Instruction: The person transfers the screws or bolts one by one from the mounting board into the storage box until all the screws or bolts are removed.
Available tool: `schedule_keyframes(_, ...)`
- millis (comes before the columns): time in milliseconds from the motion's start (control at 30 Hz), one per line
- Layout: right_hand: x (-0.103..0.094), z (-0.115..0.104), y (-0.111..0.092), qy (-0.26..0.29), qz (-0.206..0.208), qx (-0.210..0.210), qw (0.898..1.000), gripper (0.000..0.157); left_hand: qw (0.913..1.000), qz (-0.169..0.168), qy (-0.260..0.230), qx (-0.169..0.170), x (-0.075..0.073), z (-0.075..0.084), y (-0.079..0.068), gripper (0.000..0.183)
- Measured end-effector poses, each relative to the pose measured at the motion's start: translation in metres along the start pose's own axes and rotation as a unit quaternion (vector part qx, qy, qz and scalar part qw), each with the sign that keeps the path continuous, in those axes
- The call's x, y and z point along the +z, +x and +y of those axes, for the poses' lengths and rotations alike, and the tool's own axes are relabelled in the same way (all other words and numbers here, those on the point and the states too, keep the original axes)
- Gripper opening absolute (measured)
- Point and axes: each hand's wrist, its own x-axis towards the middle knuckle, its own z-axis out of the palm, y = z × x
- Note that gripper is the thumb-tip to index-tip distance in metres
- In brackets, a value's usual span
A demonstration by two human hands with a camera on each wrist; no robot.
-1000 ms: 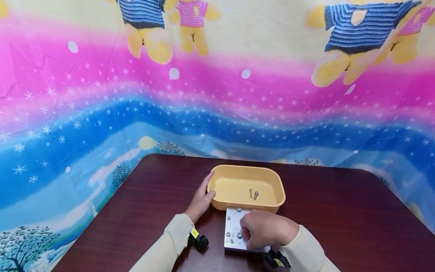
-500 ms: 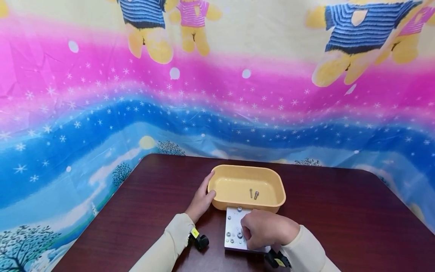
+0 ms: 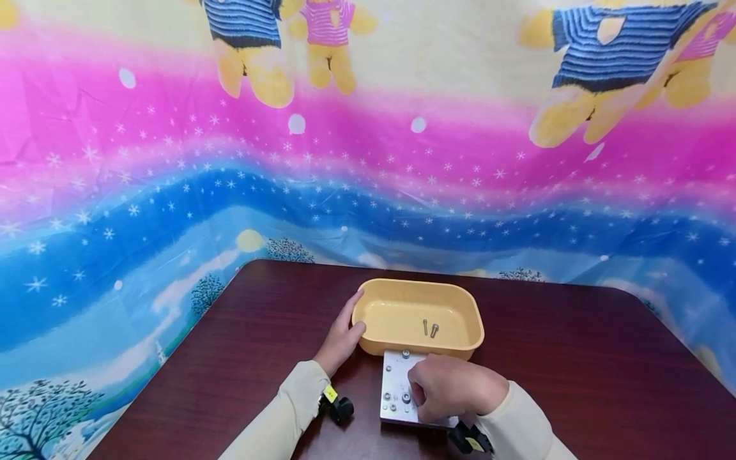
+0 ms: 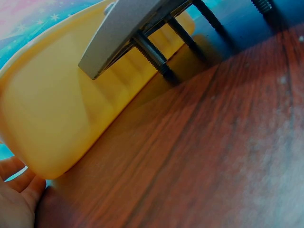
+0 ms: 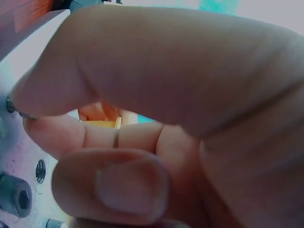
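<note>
A silver metal plate (image 3: 393, 383) lies before the tray, with several socket-head bolts in it. In the left wrist view, threaded bolt shanks (image 4: 151, 51) reach down below the plate toward the table. My right hand (image 3: 454, 385) is over the plate's right part, fingers curled. In the right wrist view two fingertips meet at the plate's face on a small screw (image 5: 10, 104), mostly covered. My left hand (image 3: 339, 342) touches the left end of the yellow tray (image 3: 414, 286), fingers fairly straight and thumb at the rim. Two loose screws, a thin one (image 3: 425, 326) and a thicker one (image 3: 434, 330), lie inside.
Dark reddish wood makes up the table (image 3: 276, 313). Behind it hangs a printed cloth (image 3: 368, 160) with bears and snowflakes. Small cameras (image 3: 339, 409) sit on both wrists. In the right wrist view an open hole (image 5: 41, 171) and a large bolt (image 5: 16, 195) show in the plate.
</note>
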Motion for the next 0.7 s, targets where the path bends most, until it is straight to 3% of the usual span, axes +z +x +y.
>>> schedule_keyframes(167, -0.001, 0.000, 0.000, 0.005, 0.000, -0.003, 1.000, 0.016, 1.0000, -0.005, 0.002, -0.002, -0.003, 0.019, -0.007, 0.068)
schedule_keyframes(700, -0.003, 0.001, 0.001, 0.004, -0.006, 0.031, 0.999, 0.015, 1.0000, -0.002, 0.003, -0.002, -0.003, 0.021, -0.008, 0.066)
